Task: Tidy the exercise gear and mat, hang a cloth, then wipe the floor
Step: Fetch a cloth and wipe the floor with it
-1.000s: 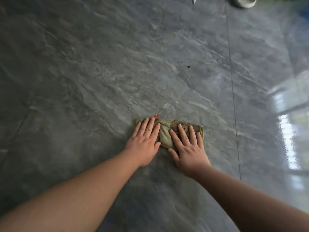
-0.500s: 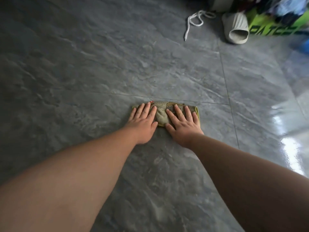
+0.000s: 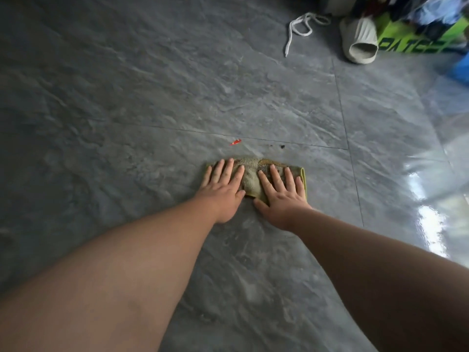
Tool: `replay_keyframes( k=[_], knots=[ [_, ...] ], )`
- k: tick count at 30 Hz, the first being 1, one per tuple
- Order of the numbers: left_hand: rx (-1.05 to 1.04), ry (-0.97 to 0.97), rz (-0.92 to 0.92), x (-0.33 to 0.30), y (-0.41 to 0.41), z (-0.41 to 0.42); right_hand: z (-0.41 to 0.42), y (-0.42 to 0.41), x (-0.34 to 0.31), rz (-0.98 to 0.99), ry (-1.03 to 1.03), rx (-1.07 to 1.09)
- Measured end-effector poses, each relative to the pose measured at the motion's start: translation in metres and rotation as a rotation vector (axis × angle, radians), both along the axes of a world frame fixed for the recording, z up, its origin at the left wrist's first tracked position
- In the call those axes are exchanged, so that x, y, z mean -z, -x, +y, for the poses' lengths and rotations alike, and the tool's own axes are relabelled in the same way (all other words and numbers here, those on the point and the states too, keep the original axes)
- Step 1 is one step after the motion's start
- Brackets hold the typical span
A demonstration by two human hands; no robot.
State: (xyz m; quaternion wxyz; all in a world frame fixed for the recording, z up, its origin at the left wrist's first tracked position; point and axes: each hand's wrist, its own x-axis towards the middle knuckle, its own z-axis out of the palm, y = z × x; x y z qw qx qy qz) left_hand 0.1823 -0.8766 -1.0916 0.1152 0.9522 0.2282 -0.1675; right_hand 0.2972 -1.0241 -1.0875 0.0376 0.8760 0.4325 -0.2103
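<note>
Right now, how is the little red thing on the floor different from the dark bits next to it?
The red scrap is bright, pointed and in one piece; the dark crumbs are blackish, roundish specks, several scattered along the tile seam. The red scrap lies further left, beyond the left hand; the dark crumbs lie beyond the right hand. Both are tiny and sit just ahead of the cloth, untouched.

Green box [image 3: 408, 40], upper right of frame: black letters, partly hidden, roughly "PATC"; rest unreadable; no other text
</note>
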Motion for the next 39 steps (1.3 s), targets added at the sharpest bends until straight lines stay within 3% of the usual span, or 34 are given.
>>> replay_keyframes(
  k=[21,27,32,34,39],
  knots=[
    [0.232,0.028,0.166,-0.017,0.328,-0.160,-0.203,0.319,-0.014,0.035,0.038,-0.138],
    [0.182,0.069,0.103,-0.021,0.343,-0.166,-0.214,0.317,-0.029,0.036,-0.010,-0.146],
    [0.044,0.161,-0.184,-0.027,0.332,-0.151,-0.207,0.281,-0.037,-0.044,-0.098,-0.123],
    [-0.088,0.150,-0.235,-0.028,0.327,-0.141,-0.207,0.272,-0.033,-0.059,-0.138,-0.045],
    [-0.243,0.199,-0.192,-0.028,0.312,-0.114,-0.194,0.254,-0.034,0.159,-0.290,0.515]
  ],
)
